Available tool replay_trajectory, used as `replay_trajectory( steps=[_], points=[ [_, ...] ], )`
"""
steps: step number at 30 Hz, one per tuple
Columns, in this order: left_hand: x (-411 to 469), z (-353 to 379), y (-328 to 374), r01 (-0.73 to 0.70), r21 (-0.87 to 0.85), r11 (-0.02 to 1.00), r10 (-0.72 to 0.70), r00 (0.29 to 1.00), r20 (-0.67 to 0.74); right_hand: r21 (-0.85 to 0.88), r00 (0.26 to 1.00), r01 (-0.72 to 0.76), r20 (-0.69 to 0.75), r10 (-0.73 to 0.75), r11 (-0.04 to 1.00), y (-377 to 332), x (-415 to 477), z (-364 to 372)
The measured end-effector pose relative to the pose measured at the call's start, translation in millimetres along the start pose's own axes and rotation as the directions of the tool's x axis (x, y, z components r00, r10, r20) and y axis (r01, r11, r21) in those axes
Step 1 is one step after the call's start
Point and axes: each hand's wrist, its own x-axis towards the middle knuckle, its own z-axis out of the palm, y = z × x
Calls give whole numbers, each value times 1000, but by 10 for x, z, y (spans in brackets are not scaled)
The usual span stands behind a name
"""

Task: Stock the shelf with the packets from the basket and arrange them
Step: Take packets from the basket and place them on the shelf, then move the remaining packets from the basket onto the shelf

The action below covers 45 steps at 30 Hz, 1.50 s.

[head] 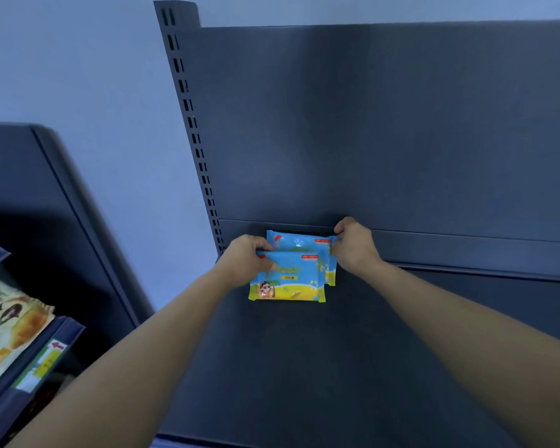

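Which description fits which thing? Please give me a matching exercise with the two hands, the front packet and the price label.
1 left hand
2 right hand
3 front packet
4 price label

a partly covers the rear packet
b on the neighbouring shelf's edge, far left
c grips the rear packet's right end
d grips the front packet's left end

Pairs: 1-d, 2-c, 3-a, 4-b

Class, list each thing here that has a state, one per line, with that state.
Front blue-and-yellow plastic packet: on shelf, overlapping the rear packet.
Rear blue-and-yellow plastic packet: at shelf back, partly covered.
Left hand: grips front packet.
Right hand: pinches rear packet.
Dark grey metal shelf: holds two packets.
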Motion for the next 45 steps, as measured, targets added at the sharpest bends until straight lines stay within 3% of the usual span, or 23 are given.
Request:
replay_trajectory(
  steps=[7, 11, 15, 19, 26, 30, 34, 37, 42, 45],
  points=[
    [207, 175, -24, -1, 137, 991, 6, 999, -38, -47, 998, 50, -34, -52, 998, 62, -55, -42],
    [158, 228, 16, -47, 351, 935, 84, 992, -90, -119, 989, 145, 21, -144, 982, 73, -190, -167],
    [-28, 244, 301, -143, 419, 897, 218, 966, -139, -262, 954, 300, 62, -295, 917, 41, -433, -393],
    [-370, 272, 813, -305, 417, 856, 407, 895, -181, -406, 905, 398, 24, -425, 823, 29, -744, -757],
    [-1316, 468, 1841, -488, 521, 700, 678, 682, -273, -549, 785, 442, -147, -602, 710, 260, -1568, -1742],
    [-2039, 889, 2407, -538, 557, 633, 755, 588, -290, -612, 679, 455, -231, -697, 647, 690, -2220, -2336],
    [-2719, 1515, 2906, -584, 527, 618, 778, 552, -300, -665, 637, 446, -234, -735, 599, 1299, -2909, -2900],
    [-3156, 2119, 3065, -620, 459, 636, 765, 587, -265, -682, 677, 439, -177, -715, 585, 1817, -3397, -3160],
    [-3618, 3158, 2925, -585, 312, 749, 640, 760, -112, -669, 786, 452, -14, -618, 590, 2764, -3940, -3171],
    [-3748, 3692, 2657, -513, 269, 815, 514, 855, 75, -607, 846, 487, 150, -512, 628, 3215, -4163, -3003]
  ],
)
